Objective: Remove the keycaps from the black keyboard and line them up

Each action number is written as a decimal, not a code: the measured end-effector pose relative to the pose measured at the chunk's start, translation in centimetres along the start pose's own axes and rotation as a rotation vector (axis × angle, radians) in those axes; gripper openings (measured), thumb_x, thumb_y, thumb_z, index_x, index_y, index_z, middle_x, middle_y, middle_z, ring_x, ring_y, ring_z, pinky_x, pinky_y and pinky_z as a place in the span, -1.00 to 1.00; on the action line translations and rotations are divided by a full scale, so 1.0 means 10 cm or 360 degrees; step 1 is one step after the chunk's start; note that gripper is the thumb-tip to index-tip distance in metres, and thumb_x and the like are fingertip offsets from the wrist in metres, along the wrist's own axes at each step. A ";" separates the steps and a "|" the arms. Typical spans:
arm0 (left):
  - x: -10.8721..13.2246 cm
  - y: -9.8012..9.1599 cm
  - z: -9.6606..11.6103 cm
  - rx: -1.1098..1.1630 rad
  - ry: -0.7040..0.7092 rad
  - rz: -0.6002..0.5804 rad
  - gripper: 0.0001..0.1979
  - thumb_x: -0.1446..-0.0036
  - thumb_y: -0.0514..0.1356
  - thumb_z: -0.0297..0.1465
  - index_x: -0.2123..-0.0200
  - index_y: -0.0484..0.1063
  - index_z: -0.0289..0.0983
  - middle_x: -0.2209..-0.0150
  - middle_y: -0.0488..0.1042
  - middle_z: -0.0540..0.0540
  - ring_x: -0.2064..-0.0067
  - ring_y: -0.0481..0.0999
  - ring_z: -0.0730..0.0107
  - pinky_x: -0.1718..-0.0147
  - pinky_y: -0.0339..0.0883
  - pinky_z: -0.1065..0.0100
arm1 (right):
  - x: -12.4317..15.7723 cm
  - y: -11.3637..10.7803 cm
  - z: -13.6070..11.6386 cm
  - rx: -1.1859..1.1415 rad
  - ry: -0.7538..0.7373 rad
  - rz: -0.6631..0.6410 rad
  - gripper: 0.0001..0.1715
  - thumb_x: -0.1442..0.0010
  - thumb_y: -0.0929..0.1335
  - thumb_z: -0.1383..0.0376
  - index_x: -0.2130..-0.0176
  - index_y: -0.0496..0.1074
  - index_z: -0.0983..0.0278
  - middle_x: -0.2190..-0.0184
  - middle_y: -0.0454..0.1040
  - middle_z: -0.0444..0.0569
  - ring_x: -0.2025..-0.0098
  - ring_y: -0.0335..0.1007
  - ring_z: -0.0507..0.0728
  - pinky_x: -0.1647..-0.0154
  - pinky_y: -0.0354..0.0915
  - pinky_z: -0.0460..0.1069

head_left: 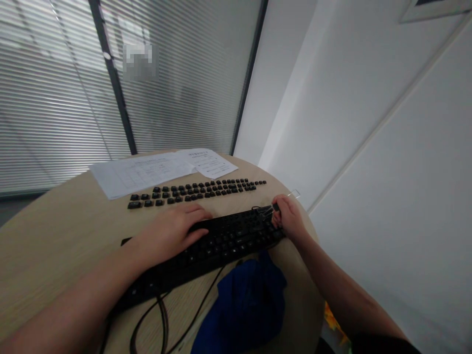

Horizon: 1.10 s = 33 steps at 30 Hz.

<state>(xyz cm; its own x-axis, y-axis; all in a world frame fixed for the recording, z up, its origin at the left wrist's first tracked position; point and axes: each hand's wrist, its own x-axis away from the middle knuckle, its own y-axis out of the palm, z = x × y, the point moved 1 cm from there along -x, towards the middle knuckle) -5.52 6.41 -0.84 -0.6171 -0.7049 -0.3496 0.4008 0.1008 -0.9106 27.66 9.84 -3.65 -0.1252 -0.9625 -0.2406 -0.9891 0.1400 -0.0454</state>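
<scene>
A black keyboard [236, 238] lies at a slant across the table, and part of its top row looks stripped of keys. My left hand [180, 226] grips it near the middle, fingers over the far edge and thumb on top. At its right end, my right hand [289, 216] is closed around a wire keycap puller [276, 207]. The puller's wire prongs reach down to the keyboard's far right keys; whether they have hold of a key cannot be made out. Behind the keyboard, several loose black keycaps [195, 192] are laid out in rows.
Printed paper sheets [155, 169] lie at the back of the round wooden table [55, 241]. A blue cloth [247, 305] sits at the front edge. Black cable [162, 324] loops in front of the keyboard. A white wall [387, 147] stands close on the right.
</scene>
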 end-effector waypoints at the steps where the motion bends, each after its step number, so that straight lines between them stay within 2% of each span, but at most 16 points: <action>1: 0.00 -0.02 0.09 -0.0010 0.0061 0.0057 -0.71 -0.37 0.16 -0.28 -0.07 0.54 -0.16 0.05 0.60 -0.14 0.03 0.60 0.09 0.01 0.47 0.09 | 0.06 0.11 -0.07 -0.0039 0.0026 -0.0101 -0.66 -0.22 0.34 -0.04 0.28 0.31 0.16 0.78 0.09 -0.40 0.77 -0.02 -0.02 0.75 0.11 -0.11; 3: 0.01 -0.03 0.26 -0.0005 0.0173 0.0119 -0.69 -0.39 0.16 -0.29 -0.13 0.50 -0.17 0.04 0.60 -0.14 0.04 0.61 0.15 0.05 0.49 0.17 | 0.17 0.37 -0.20 -0.0223 0.0153 -0.0420 -0.66 -0.25 0.35 -0.03 0.24 0.32 0.17 0.79 0.11 -0.42 0.78 -0.03 -0.03 0.76 0.14 -0.12; 5: 0.01 -0.02 0.39 -0.0020 0.0263 0.0180 -0.67 -0.40 0.16 -0.30 -0.17 0.47 -0.19 0.02 0.59 -0.14 0.06 0.62 0.18 0.09 0.51 0.20 | 0.26 0.62 -0.28 -0.0377 0.0289 -0.0620 -0.66 -0.24 0.37 -0.01 0.23 0.30 0.17 0.80 0.12 -0.44 0.79 -0.05 -0.04 0.76 0.15 -0.13; 8: 0.01 0.01 0.48 -0.0056 0.0349 0.0202 -0.71 -0.40 0.16 -0.33 -0.13 0.47 -0.21 0.05 0.60 -0.14 0.10 0.63 0.19 0.14 0.52 0.23 | 0.34 0.90 -0.30 -0.0551 0.0439 -0.0764 -0.65 -0.24 0.38 -0.01 0.21 0.28 0.17 0.80 0.14 -0.45 0.79 -0.05 -0.04 0.77 0.21 -0.13; 10: 0.01 0.01 0.50 -0.0071 0.0348 0.0185 -0.77 -0.40 0.16 -0.36 -0.06 0.49 -0.22 0.09 0.61 -0.13 0.12 0.63 0.21 0.17 0.53 0.24 | 0.37 0.99 -0.26 -0.0642 0.0488 -0.0812 -0.64 -0.23 0.39 -0.02 0.21 0.28 0.17 0.80 0.15 -0.44 0.79 -0.04 -0.04 0.77 0.25 -0.12; 13: 0.01 0.00 0.50 -0.0060 0.0373 0.0200 -0.83 -0.42 0.14 -0.37 0.04 0.51 -0.23 0.15 0.62 -0.11 0.17 0.64 0.25 0.20 0.54 0.27 | 0.40 0.99 -0.20 -0.0741 0.0513 -0.0831 -0.62 -0.21 0.41 -0.02 0.22 0.28 0.17 0.80 0.18 -0.43 0.79 -0.01 -0.03 0.75 0.30 -0.09; 16: 0.00 0.00 0.51 -0.0060 0.0468 0.0288 -0.80 -0.46 0.09 -0.38 0.10 0.51 -0.26 0.19 0.62 -0.11 0.21 0.64 0.28 0.24 0.54 0.28 | 0.42 0.95 -0.16 -0.0779 0.0537 -0.0830 -0.61 -0.20 0.42 -0.03 0.23 0.28 0.17 0.80 0.20 -0.41 0.79 0.02 -0.03 0.74 0.32 -0.07; 21: 0.00 0.02 0.54 -0.0121 0.0545 0.0413 -0.81 -0.47 0.09 -0.39 0.11 0.51 -0.29 0.21 0.63 -0.11 0.24 0.64 0.29 0.28 0.54 0.30 | 0.42 0.92 -0.10 -0.0746 0.0513 -0.0769 -0.60 -0.21 0.41 -0.05 0.24 0.27 0.17 0.79 0.22 -0.40 0.79 0.04 -0.02 0.75 0.32 -0.07; 26: 0.02 -0.05 0.54 -0.0095 0.0512 0.0526 -0.85 -0.45 0.15 -0.38 0.09 0.51 -0.28 0.22 0.63 -0.10 0.22 0.64 0.31 0.27 0.55 0.33 | 0.39 0.84 -0.12 -0.0689 0.0518 -0.0655 -0.58 -0.20 0.41 -0.06 0.34 0.28 0.19 0.79 0.11 -0.42 0.79 -0.07 -0.06 0.77 0.22 -0.13; 30: 0.04 -0.11 0.54 -0.0060 0.0477 0.0607 -0.86 -0.43 0.18 -0.37 0.09 0.52 -0.26 0.24 0.64 -0.09 0.25 0.64 0.35 0.29 0.55 0.35 | 0.44 0.78 -0.18 -0.0568 0.0494 -0.0843 -0.45 -0.23 0.39 -0.16 0.45 0.27 0.20 0.77 0.08 -0.38 0.77 -0.07 -0.09 0.77 0.15 -0.16; 33: 0.03 -0.10 0.57 -0.0052 0.0509 0.0641 -0.88 -0.42 0.19 -0.37 0.11 0.52 -0.26 0.26 0.63 -0.08 0.26 0.63 0.35 0.31 0.54 0.36 | 0.51 0.78 -0.20 -0.0397 0.0460 -0.1075 -0.44 -0.21 0.42 -0.18 0.39 0.35 0.23 0.73 0.19 -0.34 0.76 0.03 -0.09 0.77 0.14 -0.17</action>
<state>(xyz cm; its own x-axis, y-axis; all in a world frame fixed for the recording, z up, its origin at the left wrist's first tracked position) -2.31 2.09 1.22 -0.5966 -0.3560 -0.7192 0.6312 0.3453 -0.6945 19.18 5.56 -3.28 0.5300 -0.8476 0.0258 -0.8419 -0.5222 0.1360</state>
